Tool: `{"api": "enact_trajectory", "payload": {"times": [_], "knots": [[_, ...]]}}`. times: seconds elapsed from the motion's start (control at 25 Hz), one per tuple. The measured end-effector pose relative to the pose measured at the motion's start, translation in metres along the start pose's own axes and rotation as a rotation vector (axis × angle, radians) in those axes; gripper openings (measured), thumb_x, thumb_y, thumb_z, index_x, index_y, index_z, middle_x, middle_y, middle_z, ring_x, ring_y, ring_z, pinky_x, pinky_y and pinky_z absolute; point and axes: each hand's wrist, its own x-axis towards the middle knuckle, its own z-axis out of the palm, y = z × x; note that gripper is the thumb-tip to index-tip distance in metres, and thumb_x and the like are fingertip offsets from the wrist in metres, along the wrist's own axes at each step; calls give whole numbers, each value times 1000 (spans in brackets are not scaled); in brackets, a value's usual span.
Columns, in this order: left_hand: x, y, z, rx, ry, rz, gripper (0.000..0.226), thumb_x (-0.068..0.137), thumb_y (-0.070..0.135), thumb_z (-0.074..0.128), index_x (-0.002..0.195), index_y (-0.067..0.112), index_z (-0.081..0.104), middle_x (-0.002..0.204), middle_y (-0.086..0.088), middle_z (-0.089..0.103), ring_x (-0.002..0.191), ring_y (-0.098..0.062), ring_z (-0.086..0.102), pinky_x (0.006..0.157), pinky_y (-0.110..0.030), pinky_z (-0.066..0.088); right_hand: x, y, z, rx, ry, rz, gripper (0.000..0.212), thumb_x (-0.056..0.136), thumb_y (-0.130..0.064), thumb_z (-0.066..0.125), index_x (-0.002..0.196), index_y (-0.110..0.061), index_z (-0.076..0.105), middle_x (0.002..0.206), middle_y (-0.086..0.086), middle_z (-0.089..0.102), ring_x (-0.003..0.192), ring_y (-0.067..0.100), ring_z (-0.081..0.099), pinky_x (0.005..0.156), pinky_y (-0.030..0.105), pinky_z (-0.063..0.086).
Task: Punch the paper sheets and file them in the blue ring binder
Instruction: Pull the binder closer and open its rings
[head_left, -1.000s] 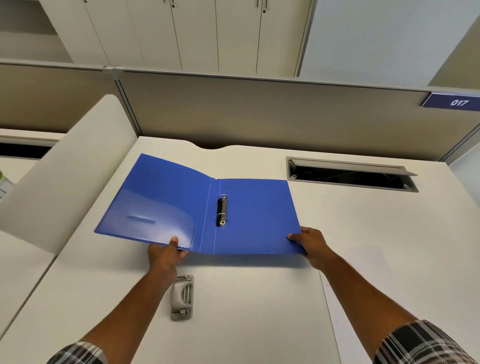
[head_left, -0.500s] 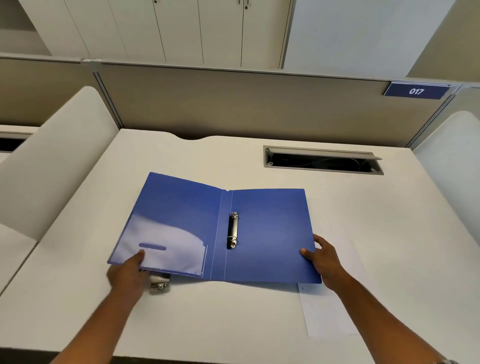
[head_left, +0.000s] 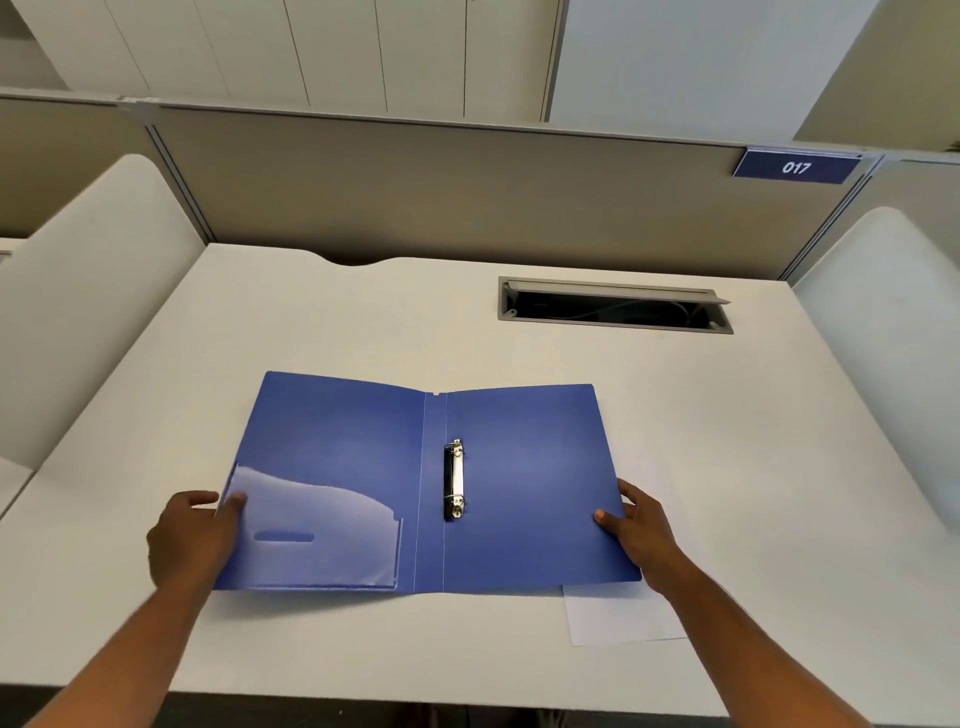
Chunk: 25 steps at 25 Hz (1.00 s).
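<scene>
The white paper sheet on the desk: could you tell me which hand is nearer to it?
Right. The right hand grips the binder edge directly above the paper sheet; the left hand holds the binder's opposite edge.

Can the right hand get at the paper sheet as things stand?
Probably only partly: the paper sheet lies under the blue binder, one corner showing by the right hand, which grips the cover edge.

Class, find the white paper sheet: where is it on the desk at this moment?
In the head view, the paper sheet lies flat on the desk at lower right, partly tucked under the open blue binder's right cover, beside the right hand.
</scene>
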Motion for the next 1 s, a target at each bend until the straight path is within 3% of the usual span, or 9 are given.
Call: {"api": "enact_trajectory", "payload": {"times": [0.08, 0.2, 0.4, 0.6, 0.72, 0.88, 1.0], "knots": [[-13, 4, 7, 56, 20, 53, 44, 84, 32, 74, 119, 10, 59, 117, -21, 66, 111, -49, 56, 90, -54, 48, -2, 4, -2, -50, 28, 12, 40, 93, -15, 73, 132, -18, 62, 121, 3, 71, 99, 26, 70, 84, 38, 58], [-29, 14, 23, 183, 89, 279, 43, 80, 19, 77, 118, 8, 61, 121, -25, 59, 112, -50, 51, 93, -55, 46, -3, 7, -4, -136, 106, -11, 33, 87, -19, 80, 118, -20, 68, 111, 1, 73, 89, 16, 68, 73, 29, 54], [-52, 38, 55, 126, -16, 597, 21, 77, 5, 77, 96, 11, 70, 106, -13, 65, 101, -38, 57, 90, -43, 43, -2, 8, -3, -316, 199, -70, 30, 80, -27, 86, 106, -23, 72, 100, -1, 77, 78, 10, 67, 64, 20, 49], [-91, 60, 92, -61, -354, 642, 19, 83, 4, 74, 97, 16, 68, 99, -3, 64, 87, -18, 62, 83, -33, 55, -3, 8, 0, -443, 270, -71, 61, 78, -30, 88, 133, -15, 65, 130, 6, 66, 111, 27, 68, 93, 40, 56], [-106, 73, 108, -90, -509, 640, 21, 88, 10, 72, 106, 19, 66, 96, 1, 65, 81, -10, 63, 76, -16, 52, -5, -1, 12, -478, 285, -194, 48, 84, -28, 83, 128, -19, 67, 128, 2, 65, 110, 22, 67, 92, 36, 56], [-119, 96, 122, -118, -616, 578, 21, 92, 11, 67, 111, 19, 66, 94, -1, 68, 83, -16, 66, 77, -26, 58, -7, -18, 45, -405, 148, -325, 21, 90, -22, 77, 111, -20, 74, 108, -3, 71, 92, 11, 69, 88, 30, 59], [-123, 107, 130, -108, -661, 552, 20, 94, 9, 64, 112, 17, 67, 95, -3, 67, 85, -20, 68, 77, -27, 59, -6, -30, 78, -409, -1, -358, 14, 91, -22, 77, 104, -18, 78, 102, -4, 75, 86, 9, 69, 84, 24, 59]]}}
